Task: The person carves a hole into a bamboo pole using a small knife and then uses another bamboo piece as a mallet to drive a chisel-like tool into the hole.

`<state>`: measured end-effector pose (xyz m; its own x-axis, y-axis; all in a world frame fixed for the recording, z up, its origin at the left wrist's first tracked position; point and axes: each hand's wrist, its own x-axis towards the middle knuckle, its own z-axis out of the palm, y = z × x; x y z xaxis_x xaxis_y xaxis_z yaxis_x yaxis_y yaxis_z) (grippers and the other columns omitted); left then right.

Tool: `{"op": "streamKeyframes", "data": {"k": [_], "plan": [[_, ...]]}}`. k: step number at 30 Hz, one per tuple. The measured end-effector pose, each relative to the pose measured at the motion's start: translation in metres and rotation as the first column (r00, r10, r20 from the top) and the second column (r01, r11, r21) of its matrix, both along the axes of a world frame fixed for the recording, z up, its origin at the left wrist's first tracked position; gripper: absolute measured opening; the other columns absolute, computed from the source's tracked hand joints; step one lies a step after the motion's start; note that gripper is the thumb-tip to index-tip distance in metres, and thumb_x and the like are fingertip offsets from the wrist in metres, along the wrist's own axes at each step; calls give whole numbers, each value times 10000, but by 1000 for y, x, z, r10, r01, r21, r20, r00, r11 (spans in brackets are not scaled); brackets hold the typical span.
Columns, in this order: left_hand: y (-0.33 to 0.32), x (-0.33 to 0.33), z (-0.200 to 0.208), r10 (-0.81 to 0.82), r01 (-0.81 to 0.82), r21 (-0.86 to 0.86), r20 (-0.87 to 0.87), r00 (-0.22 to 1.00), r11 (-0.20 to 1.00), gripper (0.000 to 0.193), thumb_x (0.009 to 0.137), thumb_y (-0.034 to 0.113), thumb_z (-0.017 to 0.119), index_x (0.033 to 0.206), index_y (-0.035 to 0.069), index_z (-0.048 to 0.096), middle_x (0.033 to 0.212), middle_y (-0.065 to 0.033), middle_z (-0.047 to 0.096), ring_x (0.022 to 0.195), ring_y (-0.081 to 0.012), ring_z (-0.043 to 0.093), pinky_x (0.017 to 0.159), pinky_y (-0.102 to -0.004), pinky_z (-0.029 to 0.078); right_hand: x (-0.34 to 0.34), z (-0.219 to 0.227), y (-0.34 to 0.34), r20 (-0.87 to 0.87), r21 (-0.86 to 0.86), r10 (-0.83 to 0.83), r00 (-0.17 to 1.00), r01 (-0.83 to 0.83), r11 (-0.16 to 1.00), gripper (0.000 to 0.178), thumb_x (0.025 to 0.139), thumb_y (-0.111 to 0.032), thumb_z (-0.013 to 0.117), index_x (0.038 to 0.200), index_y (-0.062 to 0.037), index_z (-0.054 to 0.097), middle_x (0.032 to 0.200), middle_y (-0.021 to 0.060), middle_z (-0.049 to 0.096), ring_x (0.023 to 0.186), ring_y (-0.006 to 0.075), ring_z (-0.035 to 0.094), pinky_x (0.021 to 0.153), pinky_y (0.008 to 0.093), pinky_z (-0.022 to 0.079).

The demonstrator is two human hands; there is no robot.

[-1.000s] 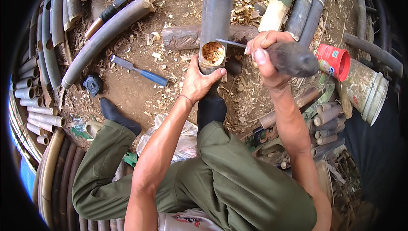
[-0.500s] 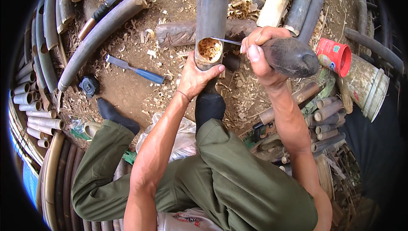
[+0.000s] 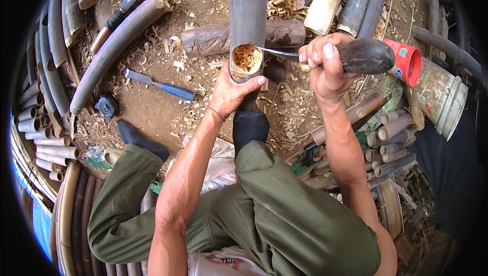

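A thick dark bamboo pole (image 3: 247,12) points away from me. Its near end has an oval opening with pale shavings (image 3: 247,58) inside. My left hand (image 3: 230,87) is wrapped round the pole just below that opening, thumb on the right side. In my right hand (image 3: 328,65) is a carving knife with a bulky dark handle (image 3: 367,56). The fingers close round the front of the handle, and the thin curved blade (image 3: 279,52) reaches left to the upper right rim of the opening. Behind the rim I cannot see the blade's tip.
Under the pole a short log (image 3: 203,41) lies crosswise. A blue-handled chisel (image 3: 178,91) and a tape measure (image 3: 107,106) rest on shaving-strewn soil at left. To the right are a red tub (image 3: 406,62), a dirty white bucket (image 3: 437,93) and stacked bamboo pieces (image 3: 394,128).
The knife has turned, its handle swinging up and to the right with my right hand. The blade remains at the rim. My left hand keeps its hold on the bamboo.
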<state>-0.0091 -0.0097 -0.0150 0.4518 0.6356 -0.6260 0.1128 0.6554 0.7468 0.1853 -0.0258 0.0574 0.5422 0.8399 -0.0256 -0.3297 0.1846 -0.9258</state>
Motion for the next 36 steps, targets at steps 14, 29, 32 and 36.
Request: {"op": "streamKeyframes", "data": {"k": [14, 29, 32, 36], "plan": [[10, -5, -1, 0, 20, -176, 113, 994, 984, 827, 683, 282, 910, 1324, -2, 473, 1201, -89, 625, 1088, -172, 601, 995, -328, 468, 13, -2, 0, -224, -331, -258, 940, 175, 927, 145, 885, -79, 607, 768, -61, 522, 618, 32, 502, 542, 133, 511, 532, 351, 490], [18, -17, -6, -27, 113, -295, 280, 960, 949, 814, 709, 238, 894, 1353, 16, 450, 1194, -59, 606, 1104, -162, 568, 1003, -337, 450, -56, 27, -57, 781, -78, 440, 443, -629, 773, 224, 703, -195, 644, 874, -57, 599, 816, 42, 556, 728, 220, 559, 691, 371, 484], [18, -16, -7, -57, 126, -264, 256, 965, 956, 784, 719, 229, 890, 1341, 20, 462, 1177, -53, 614, 1077, -153, 577, 987, -329, 461, -56, 29, -56, 778, -98, 465, 423, -648, 755, 222, 702, -200, 640, 871, -61, 599, 800, 36, 539, 719, 212, 552, 705, 371, 480], [16, -14, -8, -43, 103, -248, 235, 971, 963, 713, 735, 220, 880, 1299, 15, 495, 1137, -47, 634, 1032, -139, 596, 957, -311, 481, -56, 23, -56, 816, -133, 459, 352, -658, 741, 217, 704, -208, 630, 868, -69, 597, 770, 23, 509, 704, 201, 543, 699, 360, 470]]}}
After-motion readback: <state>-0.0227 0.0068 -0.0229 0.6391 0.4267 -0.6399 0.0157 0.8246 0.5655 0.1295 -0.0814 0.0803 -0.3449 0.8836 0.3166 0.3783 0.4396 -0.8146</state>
